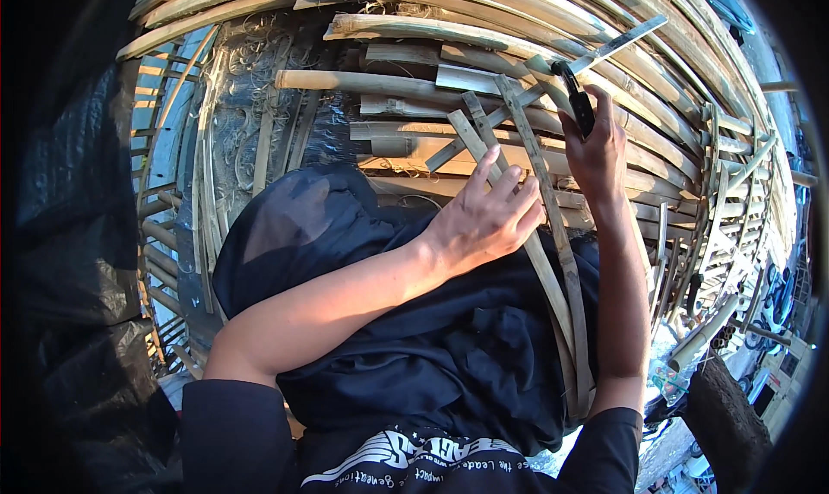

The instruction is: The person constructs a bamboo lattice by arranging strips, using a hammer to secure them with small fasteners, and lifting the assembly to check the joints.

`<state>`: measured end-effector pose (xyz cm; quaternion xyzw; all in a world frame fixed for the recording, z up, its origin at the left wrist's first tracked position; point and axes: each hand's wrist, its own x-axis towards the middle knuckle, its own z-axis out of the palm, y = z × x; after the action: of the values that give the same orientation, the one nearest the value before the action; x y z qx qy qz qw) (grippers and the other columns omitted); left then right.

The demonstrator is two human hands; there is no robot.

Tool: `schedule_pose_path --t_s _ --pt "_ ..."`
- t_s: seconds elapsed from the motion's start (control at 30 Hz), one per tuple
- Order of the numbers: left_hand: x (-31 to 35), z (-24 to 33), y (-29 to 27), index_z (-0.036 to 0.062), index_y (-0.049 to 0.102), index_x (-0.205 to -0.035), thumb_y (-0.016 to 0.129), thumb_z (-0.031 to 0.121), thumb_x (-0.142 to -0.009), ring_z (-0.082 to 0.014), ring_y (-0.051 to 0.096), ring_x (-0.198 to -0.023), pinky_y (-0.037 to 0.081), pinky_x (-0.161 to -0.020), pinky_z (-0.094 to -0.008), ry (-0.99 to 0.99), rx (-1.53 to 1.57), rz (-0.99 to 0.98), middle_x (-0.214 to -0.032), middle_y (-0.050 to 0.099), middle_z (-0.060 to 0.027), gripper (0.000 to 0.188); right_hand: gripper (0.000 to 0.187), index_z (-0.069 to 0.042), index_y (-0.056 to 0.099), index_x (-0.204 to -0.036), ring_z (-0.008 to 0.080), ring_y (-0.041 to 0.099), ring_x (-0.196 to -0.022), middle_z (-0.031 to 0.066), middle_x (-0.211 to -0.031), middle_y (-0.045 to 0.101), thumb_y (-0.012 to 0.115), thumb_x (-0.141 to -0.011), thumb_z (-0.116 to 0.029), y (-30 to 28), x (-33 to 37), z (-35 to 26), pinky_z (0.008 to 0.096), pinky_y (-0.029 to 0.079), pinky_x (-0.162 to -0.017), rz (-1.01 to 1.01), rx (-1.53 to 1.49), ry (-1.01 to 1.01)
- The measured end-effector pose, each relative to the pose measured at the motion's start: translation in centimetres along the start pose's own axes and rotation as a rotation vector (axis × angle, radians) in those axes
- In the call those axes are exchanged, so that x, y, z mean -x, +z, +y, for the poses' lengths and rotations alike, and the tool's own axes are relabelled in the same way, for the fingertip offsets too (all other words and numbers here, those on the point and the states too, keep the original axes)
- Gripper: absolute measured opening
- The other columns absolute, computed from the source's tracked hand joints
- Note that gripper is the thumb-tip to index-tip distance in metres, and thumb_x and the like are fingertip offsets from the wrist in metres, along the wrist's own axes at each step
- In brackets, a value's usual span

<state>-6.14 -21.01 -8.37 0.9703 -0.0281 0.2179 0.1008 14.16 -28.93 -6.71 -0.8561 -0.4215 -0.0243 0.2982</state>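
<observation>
My left hand point(485, 211) lies over a narrow bamboo strip point(546, 269), its fingers stretched and somewhat apart. That strip passes under the hand and runs down across my lap. Beside it, a second bamboo strip point(553, 196) slants the same way, and a shorter strip end point(477, 118) shows between them. A long flat slat point(620, 45) crosses behind these at an angle. Closed fingers of my right hand point(598, 148) wrap round a black hand tool point(576, 98) with shiny metal parts; its exact kind is unclear. The tool is held upright near the crossing slat.
Many split bamboo lengths point(414, 32) are layered ahead and curve off to the right. On the left are a dark sheet point(315, 140) with curled shavings and a bamboo lattice point(160, 261). A dark wooden post point(725, 408) stands at the lower right.
</observation>
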Motion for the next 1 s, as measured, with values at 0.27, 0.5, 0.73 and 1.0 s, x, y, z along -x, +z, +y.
schedule_pose_path --t_s 0.27,0.5,0.73,1.0 --pt "0.1 0.5 -0.1 0.0099 0.066 -0.093 0.068 0.022 -0.088 -0.0209 0.065 -0.099 0.037 -0.108 -0.0681 -0.063 -0.07 0.091 -0.097 0.061 -0.0039 0.014 0.043 -0.005 0.051 -0.126 0.0399 0.072 -0.082 0.0212 -0.087 0.072 0.073 -0.09 -0.013 -0.1 0.1 -0.4 0.0441 0.055 -0.067 -0.014 0.025 0.017" --pt "0.8 0.8 -0.8 0.0083 0.065 -0.098 0.069 0.021 -0.086 -0.0208 0.064 -0.094 0.043 -0.105 -0.0647 -0.103 -0.15 0.01 -0.094 0.058 -0.0048 0.017 0.044 -0.006 0.051 -0.126 0.0396 0.072 -0.083 0.0212 -0.087 0.073 0.074 -0.09 -0.017 0.1 0.2 -0.1 0.0442 0.055 -0.068 -0.004 0.047 0.009" --pt "0.9 0.8 -0.8 0.0038 0.062 -0.098 0.068 0.017 -0.084 -0.0245 0.061 -0.099 0.051 -0.101 -0.0503 -0.131 -0.087 0.012 -0.095 0.055 -0.009 0.021 0.044 -0.006 0.052 -0.125 0.0391 0.072 -0.084 0.0208 -0.088 0.073 0.075 -0.09 -0.018 0.1 0.1 0.0 0.044 0.055 -0.07 0.008 0.051 -0.017" --pt "1.0 1.3 -1.1 0.0031 0.061 -0.093 0.068 0.014 -0.083 -0.0252 0.061 -0.099 0.052 -0.097 -0.0478 -0.119 -0.068 0.021 -0.094 0.055 -0.0097 0.016 0.044 -0.006 0.052 -0.125 0.0385 0.073 -0.086 0.022 -0.09 0.073 0.075 -0.089 -0.017 0.0 0.1 -0.4 0.044 0.056 -0.071 -0.004 0.064 0.002"
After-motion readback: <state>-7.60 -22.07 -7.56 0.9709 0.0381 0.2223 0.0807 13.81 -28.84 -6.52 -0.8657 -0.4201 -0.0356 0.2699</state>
